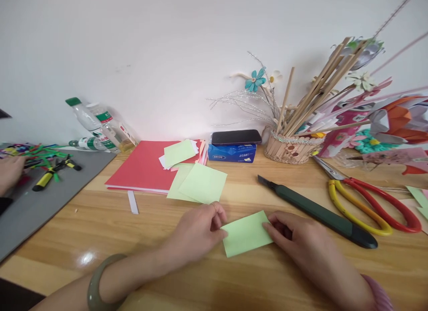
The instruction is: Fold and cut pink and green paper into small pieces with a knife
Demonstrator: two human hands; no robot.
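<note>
A rectangular piece of light green paper (246, 235) is held slightly tilted, low over the wooden table. My left hand (202, 228) pinches its left edge between thumb and fingers. At the opposite edge, my right hand (299, 235) grips the paper the same way, its inner fingers partly hidden. Two larger light green sheets (203, 184) lie just beyond my left hand, overlapping a red stack of paper (140, 163). A dark green craft knife (310, 206) rests beyond my right hand, blade pointing away to the left.
Scissors (364, 199) with yellow and red handles lie at the right. At the back stand a phone (236, 137) on a blue tissue pack (232, 153) and a basket (290, 148) of sticks. Plastic bottles (107, 123) and another person's hand (11, 172) are at the left.
</note>
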